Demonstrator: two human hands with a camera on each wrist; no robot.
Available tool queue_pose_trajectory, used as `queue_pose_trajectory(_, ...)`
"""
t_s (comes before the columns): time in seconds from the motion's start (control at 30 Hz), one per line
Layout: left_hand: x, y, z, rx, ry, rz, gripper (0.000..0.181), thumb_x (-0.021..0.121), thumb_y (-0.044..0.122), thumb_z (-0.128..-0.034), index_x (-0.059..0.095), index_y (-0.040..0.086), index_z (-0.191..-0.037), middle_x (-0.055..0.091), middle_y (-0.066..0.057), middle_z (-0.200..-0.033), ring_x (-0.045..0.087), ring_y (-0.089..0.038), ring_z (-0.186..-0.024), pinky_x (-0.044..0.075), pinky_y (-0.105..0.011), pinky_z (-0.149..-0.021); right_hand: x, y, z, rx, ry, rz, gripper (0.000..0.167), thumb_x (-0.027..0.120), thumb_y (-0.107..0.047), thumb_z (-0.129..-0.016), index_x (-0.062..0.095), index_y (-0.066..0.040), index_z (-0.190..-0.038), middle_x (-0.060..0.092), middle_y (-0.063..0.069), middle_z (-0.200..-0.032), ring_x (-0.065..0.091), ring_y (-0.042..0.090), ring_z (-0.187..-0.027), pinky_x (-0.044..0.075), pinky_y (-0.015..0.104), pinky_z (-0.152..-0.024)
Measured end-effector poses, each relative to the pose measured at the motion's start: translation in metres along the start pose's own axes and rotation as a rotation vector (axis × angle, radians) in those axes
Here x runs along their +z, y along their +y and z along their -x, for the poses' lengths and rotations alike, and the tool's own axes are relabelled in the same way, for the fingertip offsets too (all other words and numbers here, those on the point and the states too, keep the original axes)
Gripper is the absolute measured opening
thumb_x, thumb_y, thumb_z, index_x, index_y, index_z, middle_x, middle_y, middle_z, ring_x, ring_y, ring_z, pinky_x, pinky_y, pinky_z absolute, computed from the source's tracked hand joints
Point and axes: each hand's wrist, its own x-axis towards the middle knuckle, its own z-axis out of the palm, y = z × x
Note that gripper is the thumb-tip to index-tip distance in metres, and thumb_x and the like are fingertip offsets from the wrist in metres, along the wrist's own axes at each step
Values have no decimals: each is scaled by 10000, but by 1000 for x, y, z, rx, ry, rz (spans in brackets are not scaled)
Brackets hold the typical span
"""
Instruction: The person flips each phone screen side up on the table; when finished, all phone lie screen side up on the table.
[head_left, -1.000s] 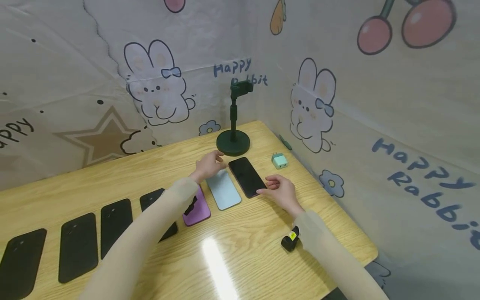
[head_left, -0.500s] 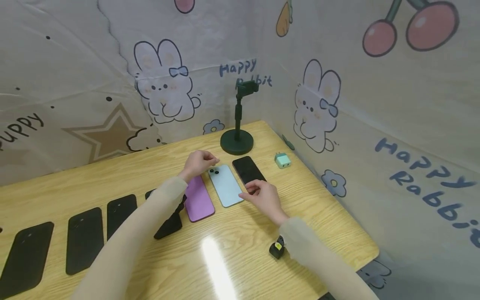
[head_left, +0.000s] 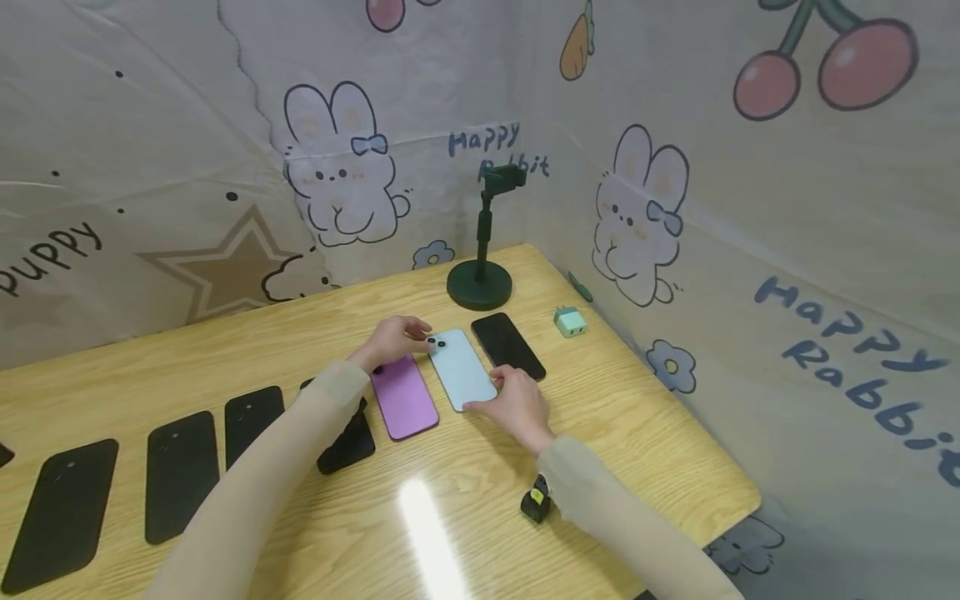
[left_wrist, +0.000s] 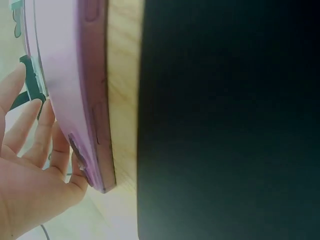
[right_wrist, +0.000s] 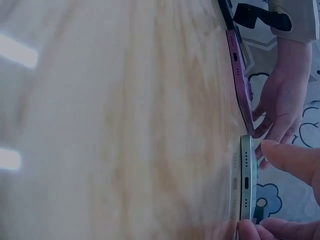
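Observation:
A light blue phone lies back up between the two hands. The left hand has its fingers loosely bent at the phone's upper left corner, thumb by the camera lenses. At the lower end, the right hand pinches the phone between thumb and fingers. In the right wrist view, thumb and fingertips stand at either side of the phone's port edge. A purple phone lies just left of it. The left wrist view has the left hand beyond the purple phone, its fingers spread.
A black-screened phone lies to the right, near a mint charger. Behind stands a dark green phone stand. Several black phones, one of them here, form a row at the left, partly under the left sleeve.
The right hand has moved left from the black-screened phone to the light blue phone's lower end. The left hand drew back left from over the light blue phone's top, uncovering its lenses.

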Motion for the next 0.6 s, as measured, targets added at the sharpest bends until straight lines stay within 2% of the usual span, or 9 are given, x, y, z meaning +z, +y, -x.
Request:
queue_pose_trajectory(0.17,0,4,2,-30,-23,4,466,714,229,-866,588,1,-1253,638,-189,-1182,581,-296,-1084,471,-395,-923,4,0,0,6,-23,19,785,883,-441,-620,589,-61,-1240,617,83,-1087,584,218,-946,497,380,-732)
queue_pose_trajectory(0.3,-1,6,5,-48,-42,9,498,721,228,-860,570,-10,-1270,620,-195,-1206,571,-300,-1099,466,-399,-940,9,1,1,25,-26,-1,829,891,-450,-596,575,-52,-1250,594,109,-1134,583,243,-979,501,405,-781)
queue_pose_trajectory(0.43,-1,6,4,-66,-44,40,542,739,224,-844,551,-11,-1294,600,-196,-1239,554,-305,-1135,450,-414,-984,14,1,1,44,-14,-22,886,898,-469,-569,555,-46,-1268,548,135,-1149,582,269,-954,505,427,-777)
queue_pose_trajectory(0.6,1,4,1,-69,-60,28,577,752,249,-830,550,-20,-1298,595,-192,-1243,546,-282,-1115,443,-408,-994,17,1,2,37,-1,-25,865,897,-465,-575,584,-44,-1263,527,147,-1133,579,265,-919,507,416,-752)
